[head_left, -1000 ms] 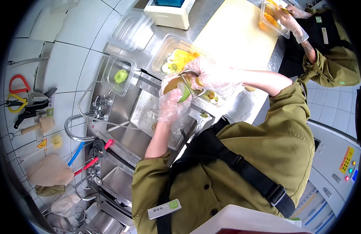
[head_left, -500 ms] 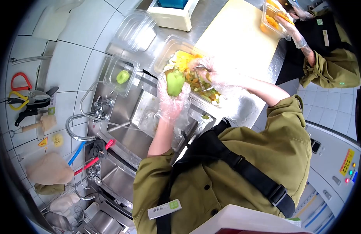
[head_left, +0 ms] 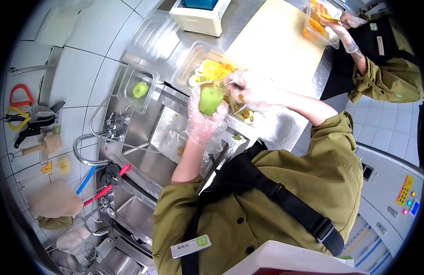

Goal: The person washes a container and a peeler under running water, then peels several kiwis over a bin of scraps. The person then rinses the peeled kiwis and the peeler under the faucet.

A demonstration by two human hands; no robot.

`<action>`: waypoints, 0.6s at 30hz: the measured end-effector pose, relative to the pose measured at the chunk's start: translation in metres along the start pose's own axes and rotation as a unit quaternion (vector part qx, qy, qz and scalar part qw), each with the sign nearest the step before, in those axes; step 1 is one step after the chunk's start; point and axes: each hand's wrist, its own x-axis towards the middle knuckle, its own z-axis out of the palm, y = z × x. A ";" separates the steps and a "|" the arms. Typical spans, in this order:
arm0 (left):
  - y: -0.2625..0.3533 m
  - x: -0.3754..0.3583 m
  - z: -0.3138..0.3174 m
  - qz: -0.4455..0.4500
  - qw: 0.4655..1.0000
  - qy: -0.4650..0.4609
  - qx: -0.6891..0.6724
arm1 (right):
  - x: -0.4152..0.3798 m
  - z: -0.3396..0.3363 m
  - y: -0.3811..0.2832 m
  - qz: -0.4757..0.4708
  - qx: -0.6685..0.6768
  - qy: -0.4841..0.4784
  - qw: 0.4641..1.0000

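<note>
My left hand (head_left: 203, 124), in a clear plastic glove, is wrapped round a peeled pale green fruit (head_left: 211, 99) from below. Right beside the fruit, my gloved right hand (head_left: 253, 94) is closed on a metal peeler (head_left: 240, 109), mostly covered by the fingers. Both hands are over the near part of a clear plastic tub (head_left: 181, 75). Yellow peel (head_left: 213, 71) lies in its far part, and green and brownish peelings (head_left: 248, 117) gather at the near end. Another pale green piece (head_left: 140, 90) sits in a smaller clear container (head_left: 125, 94) to the left.
Steel sinks (head_left: 143, 123) with a faucet (head_left: 90, 160) lie at left. Stacked clear containers (head_left: 150, 34) and a white scale-like device (head_left: 200, 18) stand behind. Across a pale cutting board (head_left: 271, 36), a co-worker's gloved hands (head_left: 351, 20) work over a tub of orange pieces (head_left: 317, 27).
My right hand and the peeler have shifted slightly toward me along the fruit, which has turned a little in my left hand. The co-worker's hands have drawn together over their tub.
</note>
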 end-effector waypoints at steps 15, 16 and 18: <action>-0.019 -0.006 0.025 0.209 0.870 0.221 0.388 | 0.015 0.020 0.007 -0.074 -0.197 0.181 0.961; -0.015 -0.011 0.021 0.256 0.818 0.173 0.484 | 0.014 0.020 0.024 -0.065 -0.182 0.155 0.969; -0.005 -0.020 0.023 0.331 0.661 0.103 0.666 | 0.010 0.016 0.038 0.022 -0.121 0.114 0.986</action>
